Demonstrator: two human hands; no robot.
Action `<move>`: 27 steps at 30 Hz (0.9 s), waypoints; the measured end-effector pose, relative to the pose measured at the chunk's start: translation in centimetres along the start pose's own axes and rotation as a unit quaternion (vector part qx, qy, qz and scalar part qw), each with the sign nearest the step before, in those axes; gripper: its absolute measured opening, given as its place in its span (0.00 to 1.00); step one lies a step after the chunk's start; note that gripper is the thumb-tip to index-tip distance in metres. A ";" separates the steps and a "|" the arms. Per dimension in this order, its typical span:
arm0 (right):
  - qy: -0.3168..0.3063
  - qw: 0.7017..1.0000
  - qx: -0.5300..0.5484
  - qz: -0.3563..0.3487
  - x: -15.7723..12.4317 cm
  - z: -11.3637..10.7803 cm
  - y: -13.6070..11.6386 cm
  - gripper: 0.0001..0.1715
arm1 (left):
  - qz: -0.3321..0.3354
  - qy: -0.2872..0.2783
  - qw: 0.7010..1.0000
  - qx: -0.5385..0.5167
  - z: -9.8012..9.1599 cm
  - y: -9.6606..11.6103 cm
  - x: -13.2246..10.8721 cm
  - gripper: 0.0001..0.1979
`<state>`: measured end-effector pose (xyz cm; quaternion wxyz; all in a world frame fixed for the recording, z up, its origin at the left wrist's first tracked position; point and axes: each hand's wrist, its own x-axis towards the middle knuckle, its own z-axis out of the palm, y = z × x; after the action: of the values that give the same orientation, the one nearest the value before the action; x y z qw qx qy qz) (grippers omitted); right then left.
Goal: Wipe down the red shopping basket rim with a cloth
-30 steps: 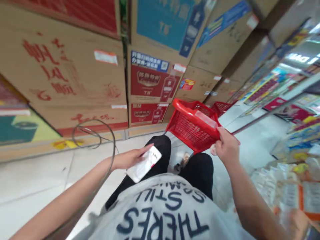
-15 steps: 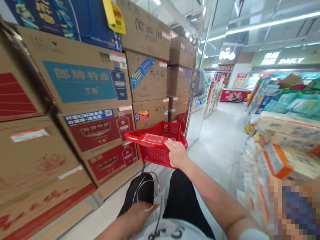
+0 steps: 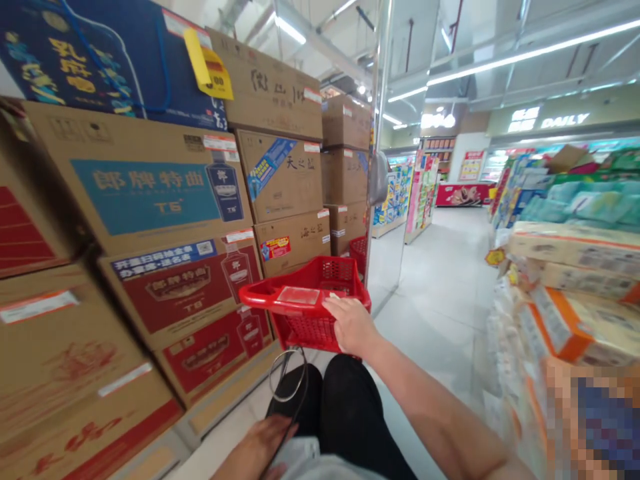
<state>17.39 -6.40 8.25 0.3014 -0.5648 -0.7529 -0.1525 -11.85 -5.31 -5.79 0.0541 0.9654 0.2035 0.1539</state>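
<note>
My right hand [image 3: 353, 325] is closed over the right part of the handle of a red plastic shopping cart [image 3: 310, 333]. A clear panel [image 3: 299, 295] sits in the middle of that handle, and the cart's basket has mesh sides. Low in the view, my left hand [image 3: 267, 437] is by my lap, its fingers blurred and partly hidden. A thin looped cable [image 3: 289, 377] hangs above my thighs, and a dark strand of it runs across the left hand. Whether that hand grips the cable cannot be made out.
Stacked cartons [image 3: 165, 200] form a wall on the left. A mirrored pillar [image 3: 387, 253] stands just beyond the cart's right side. Packaged goods [image 3: 575, 267] are piled along the right. Between them a pale floor aisle [image 3: 445, 267] leads to far shelves.
The view has tilted up slightly and shifted right. My right hand stays on the cart handle. My left hand has moved down and left, away from the cable loop. My legs have shifted.
</note>
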 end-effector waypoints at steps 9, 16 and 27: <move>0.013 0.997 0.022 -0.070 -2.7 -1.7 0.6 0.34 | -0.134 -0.028 0.989 -0.051 -5.7 -3.6 1.5 0.22; 0.176 0.975 0.096 0.099 0.5 -1.4 -1.5 0.31 | -0.158 0.237 0.955 0.085 -15.1 -3.1 15.0 0.24; 0.052 0.989 -0.126 0.050 -1.7 0.2 -0.2 0.25 | -0.192 0.054 0.967 0.161 -13.4 1.1 22.4 0.23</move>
<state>17.46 -7.66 7.01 0.2735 -0.6268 -0.6818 -0.2599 3.78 3.40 13.24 -0.0842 0.8947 0.4095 0.1574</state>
